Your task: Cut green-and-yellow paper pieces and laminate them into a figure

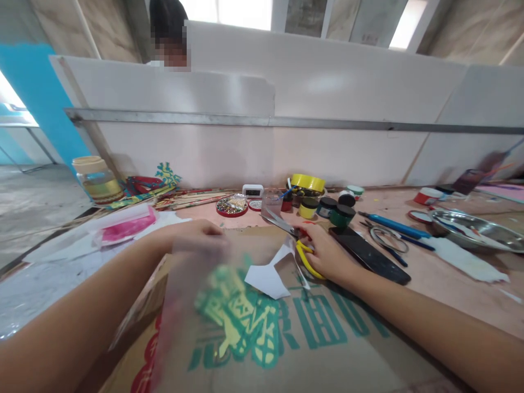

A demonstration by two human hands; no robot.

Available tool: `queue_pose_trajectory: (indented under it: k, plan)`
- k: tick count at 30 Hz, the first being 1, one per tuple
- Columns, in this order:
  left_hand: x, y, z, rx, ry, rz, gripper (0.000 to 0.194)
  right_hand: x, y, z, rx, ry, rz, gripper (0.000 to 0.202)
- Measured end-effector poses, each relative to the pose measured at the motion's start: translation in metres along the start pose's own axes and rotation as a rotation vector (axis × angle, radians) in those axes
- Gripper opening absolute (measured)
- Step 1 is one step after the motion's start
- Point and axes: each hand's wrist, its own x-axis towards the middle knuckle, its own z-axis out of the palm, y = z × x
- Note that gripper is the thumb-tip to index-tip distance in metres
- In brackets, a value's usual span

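My right hand [321, 251] is wrapped round the yellow handles of a pair of scissors [308, 259], whose metal blades stand apart and point up and left. Below the blades, a white paper piece [268, 279] lies over the cardboard [327, 360] printed with green characters. My left hand [204, 234] is near the cardboard's far edge, at the top of a blurred translucent sheet [180, 305]; its fingers are smeared and partly hidden. Under or beside that sheet is a green and yellow painted cutout [245, 322].
Paint jars [341, 216], a bead dish [231, 206] and a small white timer [252, 190] stand along the back. A black phone [368, 255] lies right of my right hand, with a metal bowl [483, 229] beyond. Behind the white partition [327, 153] is a person.
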Motion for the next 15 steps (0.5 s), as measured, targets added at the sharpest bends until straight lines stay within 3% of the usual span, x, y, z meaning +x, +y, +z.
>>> queue_pose_trajectory:
  k: [3,5,7,8,10,12,15]
  plan:
    - [0.006,-0.010,-0.015,0.137,0.146,-0.029,0.035,0.000,0.000,0.000,0.003,-0.005,-0.004,0.061]
    - [0.007,-0.008,-0.021,0.175,0.312,-0.057,0.039,0.000,0.000,0.000,0.007,-0.012,-0.009,0.060]
    - [0.003,0.003,-0.016,0.241,0.453,0.001,0.036,0.000,0.000,0.001,0.011,-0.016,-0.011,0.060]
    - [-0.001,0.011,-0.009,0.293,0.469,0.096,0.034,0.000,0.001,0.001,0.013,-0.017,-0.011,0.060]
    - [-0.009,0.027,0.011,0.328,0.257,0.322,0.028,-0.001,0.001,0.001,0.016,-0.017,-0.011,0.059]
    - [-0.015,0.039,0.036,0.339,0.017,0.543,0.039,-0.001,0.002,0.002,0.019,-0.021,-0.012,0.057]
    - [-0.016,0.045,0.066,0.369,-0.067,0.739,0.065,-0.002,0.003,0.002,0.027,-0.031,-0.019,0.056]
